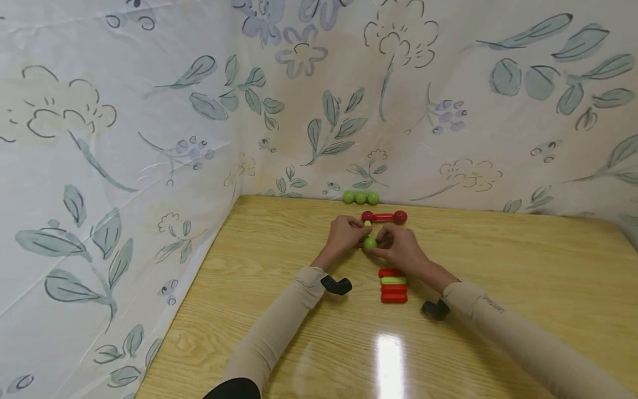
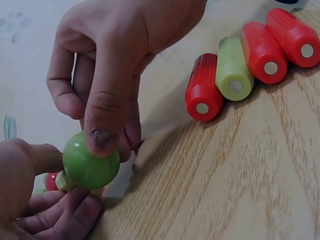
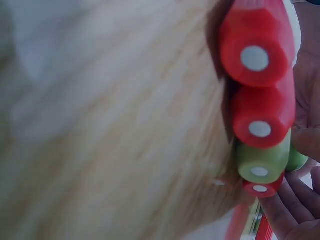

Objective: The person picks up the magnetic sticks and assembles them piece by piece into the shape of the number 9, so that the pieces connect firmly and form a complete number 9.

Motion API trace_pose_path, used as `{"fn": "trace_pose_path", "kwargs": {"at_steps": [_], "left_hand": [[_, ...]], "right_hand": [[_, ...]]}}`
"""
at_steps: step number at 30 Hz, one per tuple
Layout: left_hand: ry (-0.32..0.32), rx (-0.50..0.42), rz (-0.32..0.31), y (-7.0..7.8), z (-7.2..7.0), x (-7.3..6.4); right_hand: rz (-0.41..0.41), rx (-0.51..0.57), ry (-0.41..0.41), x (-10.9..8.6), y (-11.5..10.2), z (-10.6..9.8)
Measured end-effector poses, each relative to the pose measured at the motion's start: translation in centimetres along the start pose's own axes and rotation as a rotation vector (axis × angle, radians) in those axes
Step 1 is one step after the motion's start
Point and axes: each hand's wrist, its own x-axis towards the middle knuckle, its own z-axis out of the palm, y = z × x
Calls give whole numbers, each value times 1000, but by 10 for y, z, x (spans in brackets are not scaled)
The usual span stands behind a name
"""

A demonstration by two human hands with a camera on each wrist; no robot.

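My right hand [image 1: 402,249] pinches a green ball [image 2: 90,162], its thumb pressed on the ball in the left wrist view. My left hand [image 1: 345,234] grips the short light-green magnetic rod [image 2: 64,181] at that ball, its fingers covering most of the rod. In the head view, this rod's far end meets a dark red ball [image 1: 367,216]. From there a red rod [image 1: 383,217] runs right to a second dark red ball [image 1: 400,216].
Nearer me lies a row of spare rods, several red [image 1: 394,297] and one light green [image 1: 393,281], with pale round discs in their ends. Three green balls [image 1: 361,197] line up by the floral cloth [image 1: 319,111] at the back of the wooden table [image 1: 279,233].
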Motion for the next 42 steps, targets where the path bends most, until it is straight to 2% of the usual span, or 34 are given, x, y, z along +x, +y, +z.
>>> {"fn": "trace_pose_path", "kwargs": {"at_steps": [6,13,18,24,28,30,36,42], "left_hand": [[9,80,30,-1,-1,1],[0,71,27,-2,-3,1],[-32,-8,-2,-2,-7,-6],[-132,-163,-34,-5,-15,-15],[-210,-257,-15,-10,-20,-20],[-244,-272,13,-12,-21,-23],[-287,-199,84,-16,-21,-26],[-249,-125,103,-18,-17,-27]], "right_hand": [[-7,0,16,2,-3,3],[-4,7,18,6,-2,5],[19,22,23,6,-1,6],[44,49,19,6,0,5],[49,57,19,7,1,4],[60,64,15,8,2,3],[116,123,-17,8,3,-1],[168,175,-35,6,4,-5]]}}
